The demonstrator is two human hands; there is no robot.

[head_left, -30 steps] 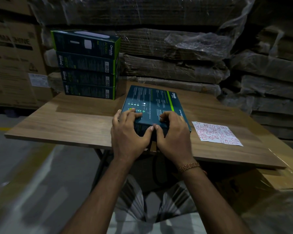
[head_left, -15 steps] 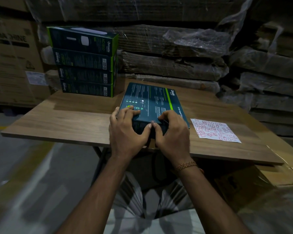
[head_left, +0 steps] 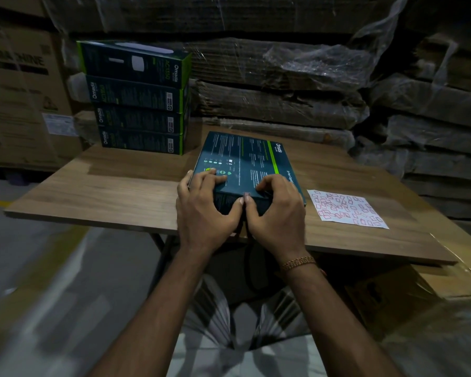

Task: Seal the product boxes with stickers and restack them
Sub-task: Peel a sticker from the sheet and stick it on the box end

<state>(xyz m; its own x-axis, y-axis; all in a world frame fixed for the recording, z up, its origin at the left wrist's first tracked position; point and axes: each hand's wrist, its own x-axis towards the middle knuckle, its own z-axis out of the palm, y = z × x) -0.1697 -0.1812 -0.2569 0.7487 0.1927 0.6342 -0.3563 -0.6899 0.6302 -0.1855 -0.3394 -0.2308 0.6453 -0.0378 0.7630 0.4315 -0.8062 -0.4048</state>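
The Omada product box (head_left: 245, 170) lies flat at the wooden table's (head_left: 106, 186) near edge, its closing flap facing the person, likely so a sticker (head_left: 247, 196) can be pressed over the seam. The left hand (head_left: 204, 210) and right hand (head_left: 279, 213) curl over the near end, gripping it, thumbs meeting at the sticker. The sticker sheet (head_left: 347, 209) lies just right; four stacked boxes (head_left: 139, 104) wait at the far left

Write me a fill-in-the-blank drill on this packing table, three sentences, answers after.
1. The stack of boxes at the table's far left corner is ____ boxes high.
2. The sticker sheet lies on the table to the ____ of the box being sealed.
3. The left hand and right hand press a small sticker with their ____.

Answers: four; right; thumbs
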